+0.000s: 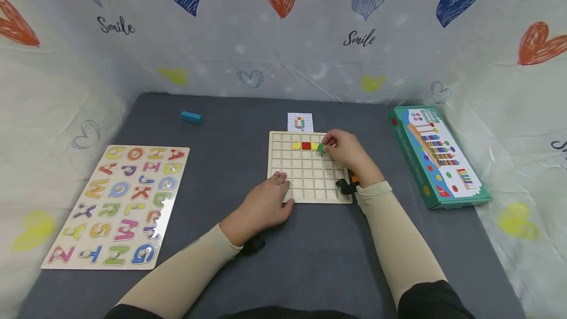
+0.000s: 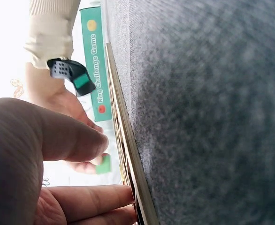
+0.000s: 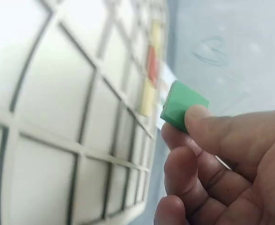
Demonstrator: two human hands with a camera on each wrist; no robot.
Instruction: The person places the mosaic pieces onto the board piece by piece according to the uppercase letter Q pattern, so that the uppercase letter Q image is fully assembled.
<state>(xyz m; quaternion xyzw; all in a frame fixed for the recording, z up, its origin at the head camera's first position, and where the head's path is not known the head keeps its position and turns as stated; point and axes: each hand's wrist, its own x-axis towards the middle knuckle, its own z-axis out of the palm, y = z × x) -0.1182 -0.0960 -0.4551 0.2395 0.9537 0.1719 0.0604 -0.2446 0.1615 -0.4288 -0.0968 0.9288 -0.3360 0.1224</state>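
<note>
A pale wooden grid board (image 1: 305,178) lies on the dark table in the head view. In its upper part a red tile (image 1: 306,145) sits in a row between two yellow tiles, the left yellow tile (image 1: 296,145) among them. My right hand (image 1: 347,150) pinches a green square tile (image 3: 183,105) between thumb and fingers, just over the board near the right yellow tile (image 3: 147,97). My left hand (image 1: 266,203) rests its straight fingers on the board's lower left edge, thumb beside the front edge. Behind the board lies a small card (image 1: 299,122) printed with a coloured Q pattern.
An alphabet puzzle board (image 1: 116,206) with coloured letters lies at left. A teal block (image 1: 192,117) sits at the back left. On the right lies a green game box (image 1: 438,156). A white cloth (image 1: 239,28) with hearts hangs behind the table.
</note>
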